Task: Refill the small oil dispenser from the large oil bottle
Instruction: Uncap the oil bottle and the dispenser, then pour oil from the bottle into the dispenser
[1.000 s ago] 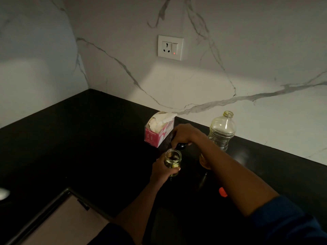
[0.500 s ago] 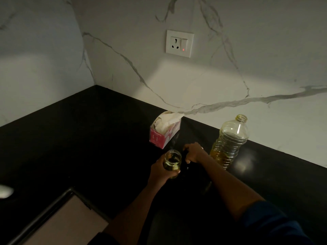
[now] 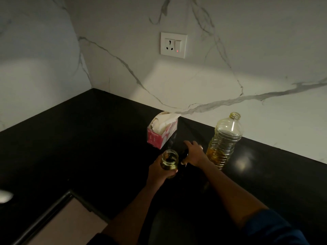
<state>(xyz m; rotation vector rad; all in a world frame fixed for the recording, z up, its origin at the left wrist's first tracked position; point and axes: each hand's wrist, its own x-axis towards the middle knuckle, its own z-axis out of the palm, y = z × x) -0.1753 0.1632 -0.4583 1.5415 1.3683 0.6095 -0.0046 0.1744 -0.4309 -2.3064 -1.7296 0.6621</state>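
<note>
- The small oil dispenser (image 3: 169, 160) stood just below the middle of the frame, upright and open-mouthed, with a little yellowish oil showing through the glass.
- The left hand (image 3: 159, 172) gripped it from the left, fingers wrapped round its body and clamped on the glass.
- The right hand (image 3: 194, 154) sat just to the right of the dispenser, fingers curled down over a dark cap (image 3: 184, 152). This was probably the dispenser's own top, though it was hard to make out against the black counter (image 3: 79, 147).
- The large oil bottle (image 3: 224, 140) stood upright at right of centre, just beyond the right hand. It was uncapped, with oil only in its lower part.
- A pink tissue box (image 3: 162, 133) sat just above the hands, near the wall, and a wall socket (image 3: 173, 45) sat in the upper middle.
- Judged step: the opening was done and the top was being set aside; pouring had not begun.
- The next move would likely call for the right hand to let go of the cap and take the bottle round its ribbed body. It would then tip the neck slowly over the dispenser's narrow mouth while the left hand steadied the glass.
</note>
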